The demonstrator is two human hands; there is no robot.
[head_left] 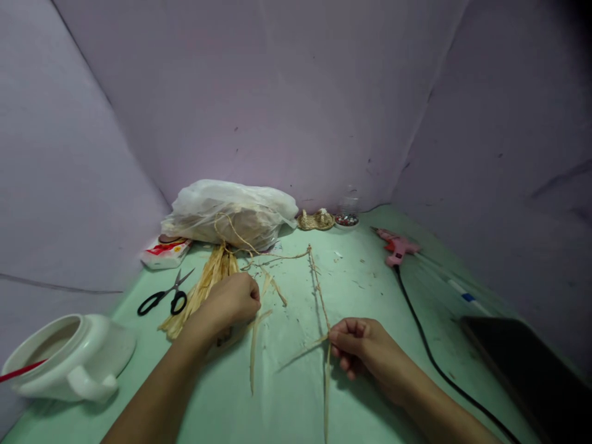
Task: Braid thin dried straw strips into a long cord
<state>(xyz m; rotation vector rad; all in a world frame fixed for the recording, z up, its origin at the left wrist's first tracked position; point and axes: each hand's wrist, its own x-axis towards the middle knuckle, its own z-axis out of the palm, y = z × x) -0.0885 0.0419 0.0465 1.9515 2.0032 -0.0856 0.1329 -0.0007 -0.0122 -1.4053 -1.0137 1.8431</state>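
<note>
Between the thumb and fingers of my right hand (363,345) is the lower part of a thin twisted fibre cord (319,287). It runs up the table to a small peg-like point, and untwisted strands stick out below and left of the pinch. My left hand (235,297) is closed, knuckles up, over the table beside a bundle of dried straw-coloured fibre strips (203,293). Whatever its fingers may hold is hidden. Loose fibre strips (253,357) lie right beside and below that hand.
Black-handled scissors (164,296) lie at left, behind a white ceramic pot (92,351) on its side. A plastic bag (231,213), a small woven piece (317,220) and a container of beads (346,219) line the back. At right are a pink glue gun (398,245) with cable and a dark flat device (527,376).
</note>
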